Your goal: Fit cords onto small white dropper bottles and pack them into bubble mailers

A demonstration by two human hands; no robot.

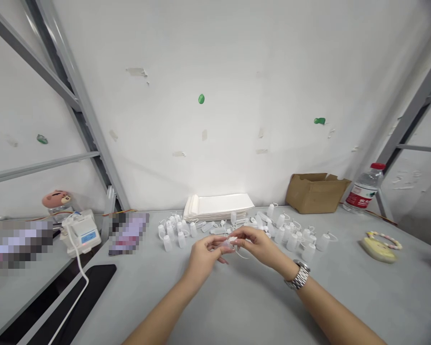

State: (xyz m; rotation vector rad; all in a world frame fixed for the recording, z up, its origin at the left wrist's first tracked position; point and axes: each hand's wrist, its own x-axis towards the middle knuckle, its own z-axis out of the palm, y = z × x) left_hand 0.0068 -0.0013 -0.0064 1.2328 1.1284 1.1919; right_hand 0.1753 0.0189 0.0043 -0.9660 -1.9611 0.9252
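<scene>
Many small bottles (pixel 181 240) sit between both hands (pixel 201 253) (pixel 259 245) and a white stack (pixel 224 203).

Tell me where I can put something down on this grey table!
Bare patches of table lie between the black pad and the left forearm, between that and the right forearm, and between the watch and the yellow item. It's crowded just beyond the hands, where many little bottles spread in front of the white stack.

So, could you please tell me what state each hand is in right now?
Left hand: closed, holding a small translucent bottle.
Right hand: closed, pinching the same bottle at its upper end.
</scene>
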